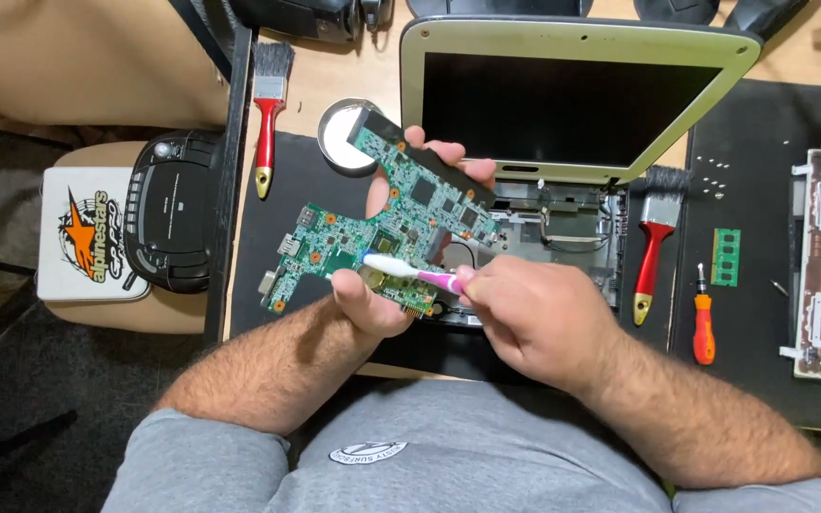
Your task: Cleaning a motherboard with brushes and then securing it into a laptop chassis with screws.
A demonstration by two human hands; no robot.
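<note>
Both hands work above the opened laptop (pixel 563 223): left hand (pixel 372 304) clamps the green circuit board (pixel 382 228) by its edges, while right hand (pixel 525 313) pinches a pink-and-white toothbrush (pixel 410 271) against the board's middle.

Light wooden worktop (pixel 334 85), two black mats on it. Left mat (pixel 287 190) at the near left edge; a round tin (pixel 339 133) at its back. Red-handled brush (pixel 268 104) at the back left. Opened laptop (pixel 563 104) in the middle. Right mat (pixel 772 313) carries a second brush (pixel 656 242), memory stick (pixel 726 256), orange screwdriver (pixel 704 318), loose screws (pixel 712 176).
</note>
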